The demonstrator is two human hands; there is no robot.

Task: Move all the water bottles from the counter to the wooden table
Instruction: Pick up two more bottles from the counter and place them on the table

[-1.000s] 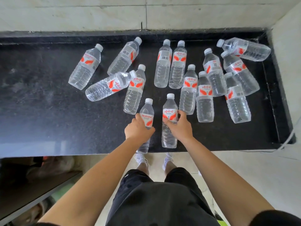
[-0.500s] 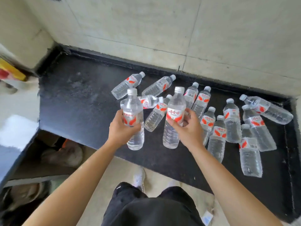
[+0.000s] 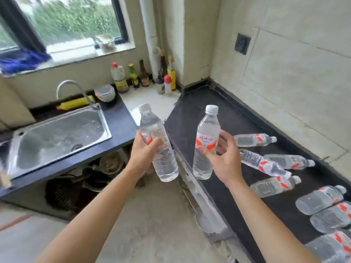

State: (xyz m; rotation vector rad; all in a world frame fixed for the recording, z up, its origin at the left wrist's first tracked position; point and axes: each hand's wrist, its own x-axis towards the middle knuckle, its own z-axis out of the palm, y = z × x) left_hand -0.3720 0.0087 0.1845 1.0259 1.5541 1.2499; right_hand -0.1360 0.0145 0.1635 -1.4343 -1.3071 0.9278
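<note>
My left hand grips a clear water bottle with a red-and-white label, tilted slightly and held in the air beyond the counter's edge. My right hand holds a second water bottle nearly upright above the counter's near edge. Several more water bottles lie on their sides on the black counter at the right. The wooden table is out of view.
A steel sink with a tap sits in the counter at the left. Sauce and oil bottles stand in the far corner under the window. Pots sit on the shelf below the sink. Bare concrete floor lies in front of me.
Both hands have lifted their bottles off the counter, and my view has swung left. The sink and window have come into sight, and the counter's bottles now lie at the right.
</note>
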